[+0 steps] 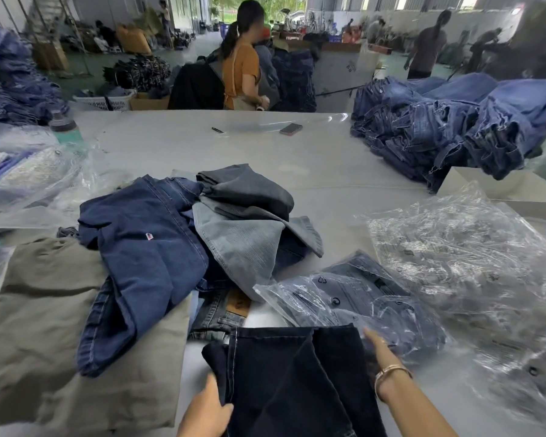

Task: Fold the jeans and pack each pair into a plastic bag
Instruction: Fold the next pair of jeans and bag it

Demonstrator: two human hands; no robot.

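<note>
Left hand (209,402) at the bottom edge: thumb and fingers curled round the left border of the dark navy jeans (293,383), pinching the fabric near its white-stitched seam. Wrist runs out of frame below.

Right hand (379,345) reaches forward along the right side of the same jeans, fingers extended and fairly straight, tips at the upper right corner where denim meets the bagged jeans (356,298). Whether the fingertips press cloth or plastic is hard to make out; slight motion blur there. Gold bracelet (391,373) on the wrist.

The dark navy jeans lie flat near the table's front edge, lower part cut off by the frame.

The bagged jeans lie just beyond and right, touching the navy pair, inside clear printed plastic. Further right, a heap of plastic bags (473,247), glare hiding what lies underneath.

Left of centre: loose blue jeans (139,247) draped over an olive garment (44,326); a grey and pale-blue tangle (246,222) behind; a pair with a brown waist patch (234,305) mostly buried.

Bare grey table (312,159) shows beyond the pile, with a phone (290,129) and a pen (217,130) far back. Stacked jeans (454,127) fill the far right corner; bagged stock (22,171) lines the left edge. A worker in an orange top (241,74) stands past the table's far edge.
</note>
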